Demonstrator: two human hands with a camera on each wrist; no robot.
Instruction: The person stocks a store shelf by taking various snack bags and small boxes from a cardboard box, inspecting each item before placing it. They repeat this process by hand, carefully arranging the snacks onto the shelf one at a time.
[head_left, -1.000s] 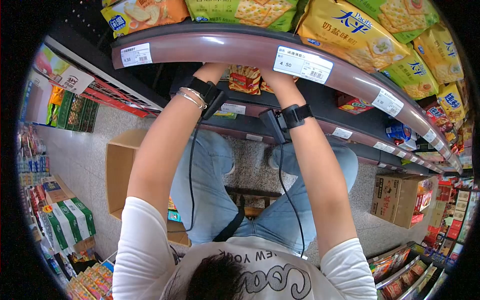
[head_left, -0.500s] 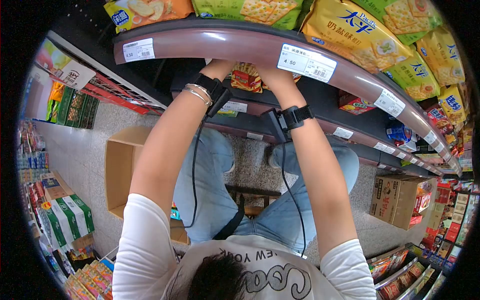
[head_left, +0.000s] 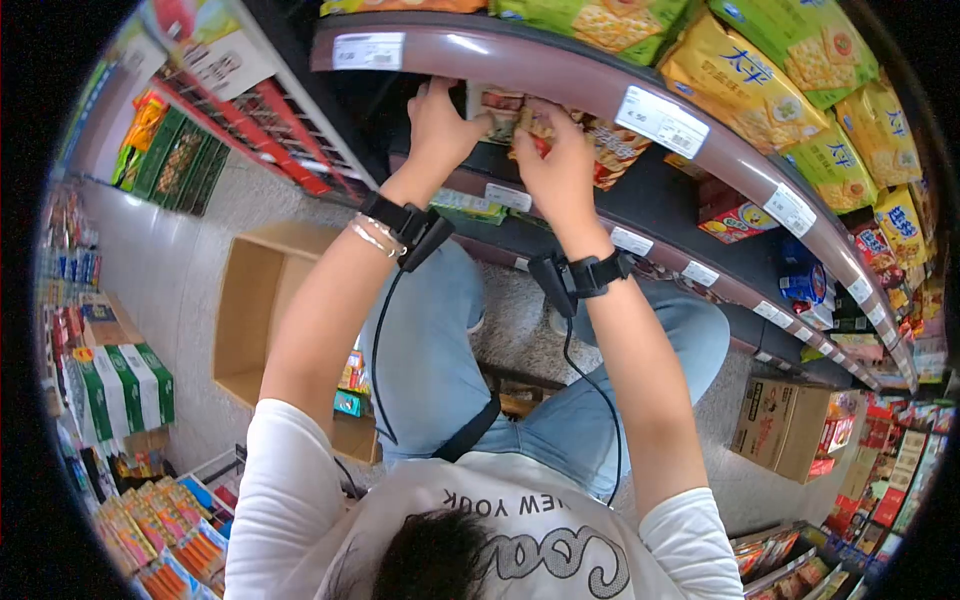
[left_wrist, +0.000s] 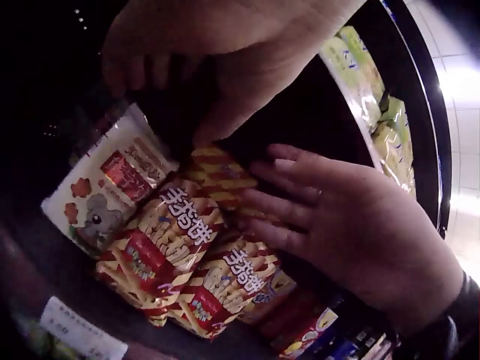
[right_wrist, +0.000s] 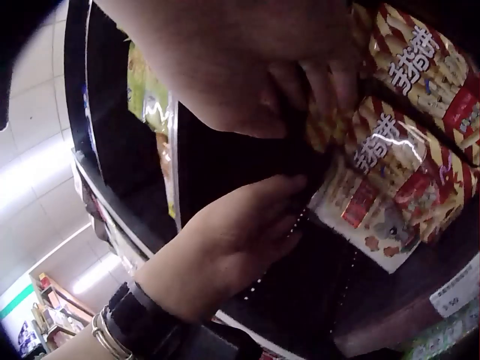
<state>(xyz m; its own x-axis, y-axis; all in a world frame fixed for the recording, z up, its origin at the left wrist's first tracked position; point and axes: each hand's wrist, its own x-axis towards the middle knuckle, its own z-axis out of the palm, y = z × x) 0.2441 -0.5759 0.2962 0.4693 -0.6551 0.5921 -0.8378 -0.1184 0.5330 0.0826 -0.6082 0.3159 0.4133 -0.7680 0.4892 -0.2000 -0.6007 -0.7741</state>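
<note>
Inside the lower shelf, the left hand [head_left: 440, 130] has its fingers spread beside a white pack [left_wrist: 112, 184] with a grey animal on it; it holds nothing visible. To its right, the right hand [head_left: 562, 165] touches red-and-yellow packs with slightly bent fingers. The right wrist view has the right hand [right_wrist: 240, 64] over the back of a striped pack [right_wrist: 390, 142], and the left hand [right_wrist: 232, 244] near the white pack [right_wrist: 371, 214]. Two striped packs, one [left_wrist: 161, 251] beside another [left_wrist: 225, 289], lean at the front. The rearmost fingertips are partly in shadow.
The upper shelf's curved edge [head_left: 560, 72] runs above the hands, with cracker bags [head_left: 740, 85] on top. A red box [head_left: 735, 212] stands farther right on the lower shelf. An open carton [head_left: 245, 320] and another carton [head_left: 775, 425] stand on the floor.
Both hands, earlier mostly hidden under the upper shelf edge, now show in the head view. The view has shifted, and the white pack and more of the striped packs are visible.
</note>
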